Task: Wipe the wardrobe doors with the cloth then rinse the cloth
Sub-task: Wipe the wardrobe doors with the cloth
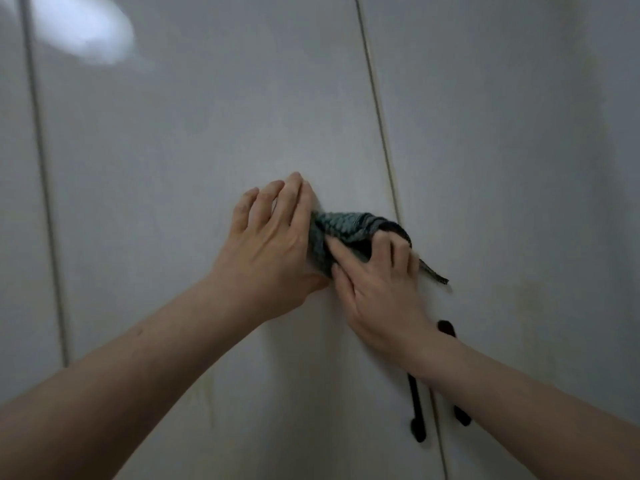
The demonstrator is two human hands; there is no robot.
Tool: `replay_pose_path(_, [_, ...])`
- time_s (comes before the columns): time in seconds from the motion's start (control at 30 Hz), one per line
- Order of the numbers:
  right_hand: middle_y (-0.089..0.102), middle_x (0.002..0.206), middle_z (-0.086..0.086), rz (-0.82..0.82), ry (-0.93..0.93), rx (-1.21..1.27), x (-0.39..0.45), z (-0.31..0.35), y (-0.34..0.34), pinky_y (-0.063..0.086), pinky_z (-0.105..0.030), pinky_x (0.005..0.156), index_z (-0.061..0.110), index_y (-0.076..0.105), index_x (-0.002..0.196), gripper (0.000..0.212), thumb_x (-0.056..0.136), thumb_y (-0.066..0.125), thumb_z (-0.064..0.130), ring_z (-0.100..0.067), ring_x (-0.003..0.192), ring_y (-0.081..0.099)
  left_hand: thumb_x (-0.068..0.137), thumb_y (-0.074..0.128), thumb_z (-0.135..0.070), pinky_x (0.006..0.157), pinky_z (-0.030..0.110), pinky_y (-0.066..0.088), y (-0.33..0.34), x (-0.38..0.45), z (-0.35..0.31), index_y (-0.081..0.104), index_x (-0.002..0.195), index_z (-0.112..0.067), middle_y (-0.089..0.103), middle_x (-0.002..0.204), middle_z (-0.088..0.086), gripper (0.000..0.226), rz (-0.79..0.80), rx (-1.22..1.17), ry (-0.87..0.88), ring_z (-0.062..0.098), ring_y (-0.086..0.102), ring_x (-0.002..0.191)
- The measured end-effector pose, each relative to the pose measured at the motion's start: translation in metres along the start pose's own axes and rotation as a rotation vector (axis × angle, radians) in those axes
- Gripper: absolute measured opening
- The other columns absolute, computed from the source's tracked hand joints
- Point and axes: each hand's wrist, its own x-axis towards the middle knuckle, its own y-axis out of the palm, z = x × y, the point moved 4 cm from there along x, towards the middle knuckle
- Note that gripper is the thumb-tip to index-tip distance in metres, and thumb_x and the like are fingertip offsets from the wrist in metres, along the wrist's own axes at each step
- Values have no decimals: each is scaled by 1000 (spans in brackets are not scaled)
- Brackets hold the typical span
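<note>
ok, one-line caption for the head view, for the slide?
Both hands, left hand and right hand, hold a grey cloth against a white wardrobe door.

Bunched grey-green cloth (349, 233) lies pressed against pale wardrobe doors (207, 140).
</note>
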Motion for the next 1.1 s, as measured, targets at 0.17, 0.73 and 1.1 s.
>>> replay_pose_path(0.17, [44, 132, -24, 68, -42, -86, 48, 17, 0, 31, -47, 100, 33, 41, 144, 51, 96, 34, 48, -36, 124, 32, 75, 57, -74, 120, 42, -5, -10, -30, 63, -9, 155, -10, -14, 163, 4, 121, 73, -6, -62, 26, -9, 149])
replay_pose_path(0.73, [41, 121, -16, 154, -156, -57, -29, 161, 20, 29, -46, 96, 29, 54, 135, 48, 93, 38, 47, -36, 119, 39, 77, 50, -75, 120, 43, -5, -23, -114, 172, -11, 155, -12, -17, 162, 4, 117, 16, -95, -230, 23, -16, 149])
replay_pose_path(1.1, [32, 138, -20, 49, 208, -71, 96, 148, 9, 20, -48, 102, 35, 25, 150, 52, 99, 26, 45, -32, 122, 25, 79, 51, -73, 119, 39, -5, -27, -158, 206, -10, 155, -14, -17, 163, 3, 114, 17, -78, -237, 23, -15, 148])
